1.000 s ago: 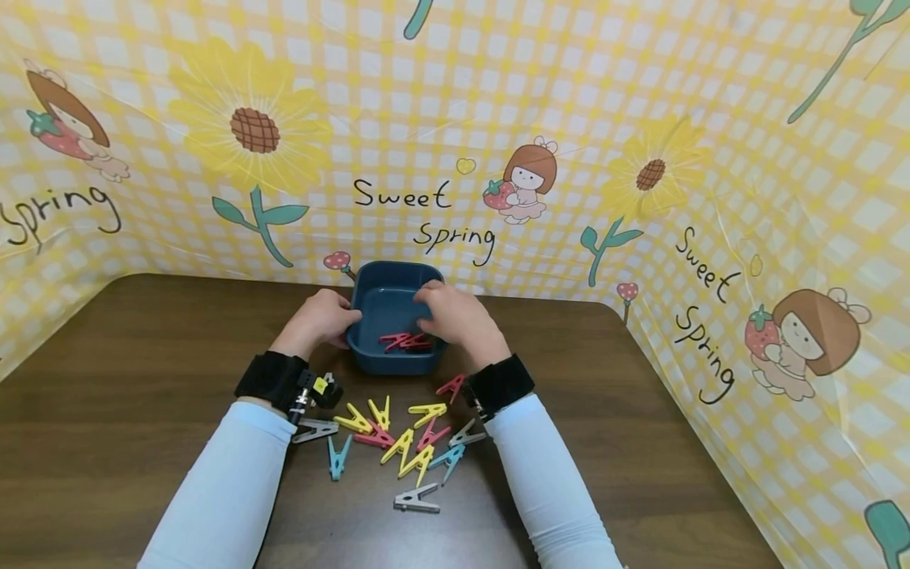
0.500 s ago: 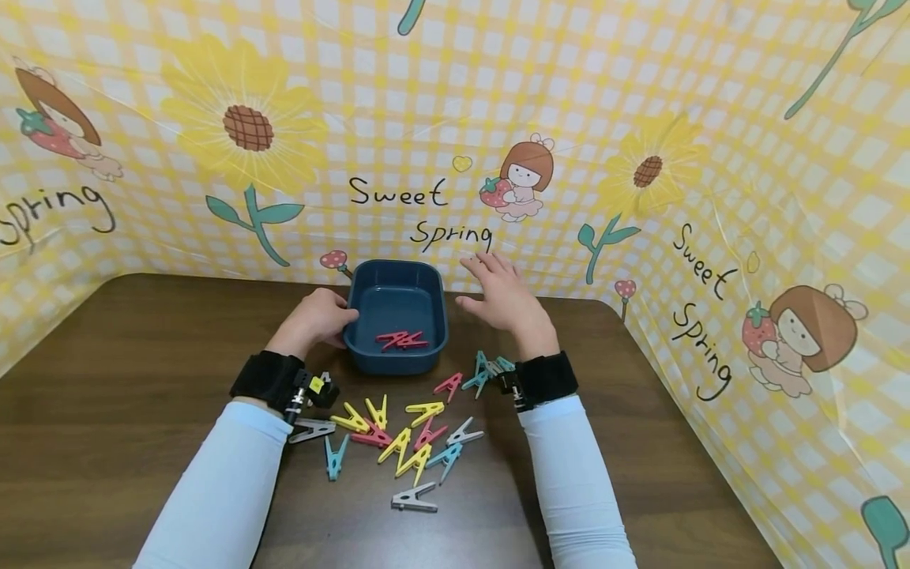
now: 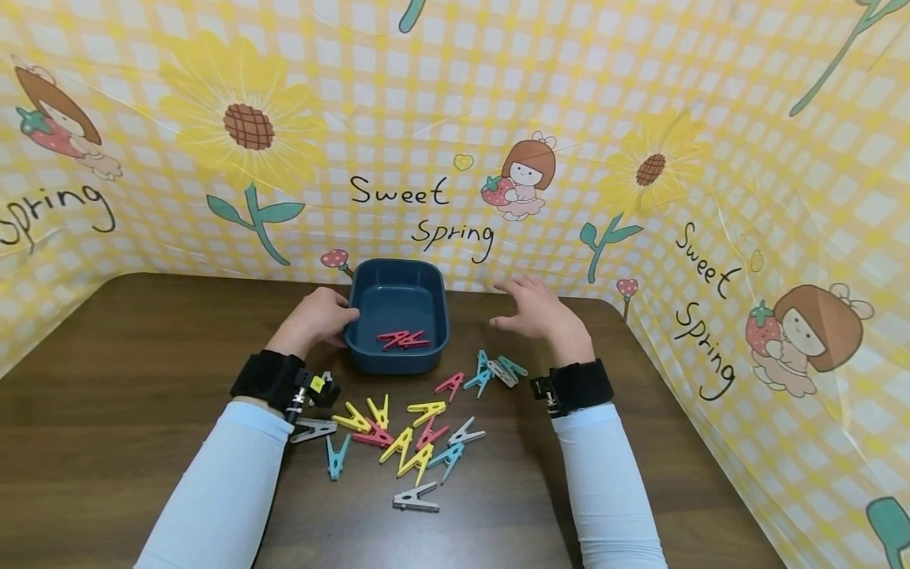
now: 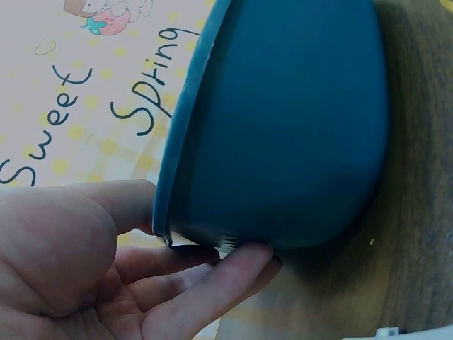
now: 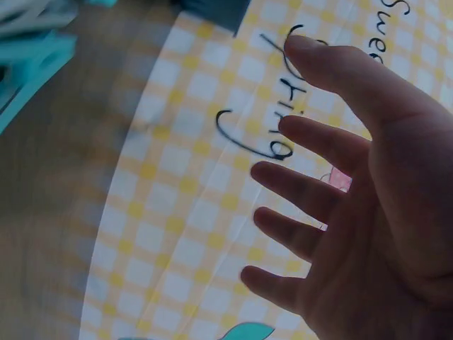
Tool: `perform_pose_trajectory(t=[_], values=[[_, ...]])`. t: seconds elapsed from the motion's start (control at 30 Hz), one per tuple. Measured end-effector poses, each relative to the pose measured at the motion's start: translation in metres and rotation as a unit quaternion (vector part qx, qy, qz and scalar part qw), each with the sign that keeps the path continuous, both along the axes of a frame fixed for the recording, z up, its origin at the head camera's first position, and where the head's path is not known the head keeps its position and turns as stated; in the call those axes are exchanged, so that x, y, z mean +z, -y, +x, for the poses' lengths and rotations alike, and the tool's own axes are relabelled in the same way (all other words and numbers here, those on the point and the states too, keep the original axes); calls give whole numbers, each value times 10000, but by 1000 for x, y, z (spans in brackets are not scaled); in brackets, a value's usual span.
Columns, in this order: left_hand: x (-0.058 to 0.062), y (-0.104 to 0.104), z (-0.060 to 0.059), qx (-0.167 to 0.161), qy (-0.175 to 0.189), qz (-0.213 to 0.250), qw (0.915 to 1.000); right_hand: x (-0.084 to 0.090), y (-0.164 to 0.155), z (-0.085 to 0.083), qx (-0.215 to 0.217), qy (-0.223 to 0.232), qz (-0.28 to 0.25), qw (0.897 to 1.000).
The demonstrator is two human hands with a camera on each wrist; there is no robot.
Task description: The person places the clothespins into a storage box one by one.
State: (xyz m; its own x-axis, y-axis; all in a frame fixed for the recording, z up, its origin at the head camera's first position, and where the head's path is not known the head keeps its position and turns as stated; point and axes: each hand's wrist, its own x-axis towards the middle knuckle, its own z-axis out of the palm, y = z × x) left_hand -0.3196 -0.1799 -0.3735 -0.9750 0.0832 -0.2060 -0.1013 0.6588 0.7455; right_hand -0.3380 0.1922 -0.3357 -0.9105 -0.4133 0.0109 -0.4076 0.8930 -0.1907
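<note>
The left hand (image 3: 317, 318) holds the left wall of the tub (image 3: 396, 359), fingers curled under its rim and thumb along the side, as the left wrist view shows. The tub sits on the table (image 3: 121, 379) near the back edge, about midway along it, with red pegs (image 3: 402, 341) lying on its floor. The right hand (image 3: 542, 313) hovers to the right of the tub, apart from it, fingers spread and straight, holding nothing; the right wrist view shows the open palm before the checked backdrop (image 3: 441, 118). Below that hand lie a few teal and grey pegs (image 3: 498, 370). A loose heap of pegs (image 3: 398, 438), yellow, red, teal and grey, lies between the forearms toward the front edge.
</note>
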Motion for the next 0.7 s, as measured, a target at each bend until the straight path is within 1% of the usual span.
perform_pose_trajectory(t=[0.07, 0.17, 0.3, 0.37, 0.5, 0.7], values=[[1, 0, 0, 6, 9, 19, 10000, -2, -5, 2, -121, 240, 61, 9996], [2, -1, 1, 14, 41, 48, 10000, -7, -11, 4, -301, 728, 269, 9965], [2, -1, 0, 19, 52, 4, 10000, -13, -16, 8, -559, 1465, 608, 9858], [1, -1, -1, 19, 39, -31, 10000, -15, -16, 10, -704, 1751, 643, 9799], [1, -1, -1, -3, 34, -19, 10000, -17, -14, 13, -953, 2021, 585, 9729], [-1, 0, -3, -32, 81, 41, 10000, -19, -10, 12, -984, 2125, 792, 9690]])
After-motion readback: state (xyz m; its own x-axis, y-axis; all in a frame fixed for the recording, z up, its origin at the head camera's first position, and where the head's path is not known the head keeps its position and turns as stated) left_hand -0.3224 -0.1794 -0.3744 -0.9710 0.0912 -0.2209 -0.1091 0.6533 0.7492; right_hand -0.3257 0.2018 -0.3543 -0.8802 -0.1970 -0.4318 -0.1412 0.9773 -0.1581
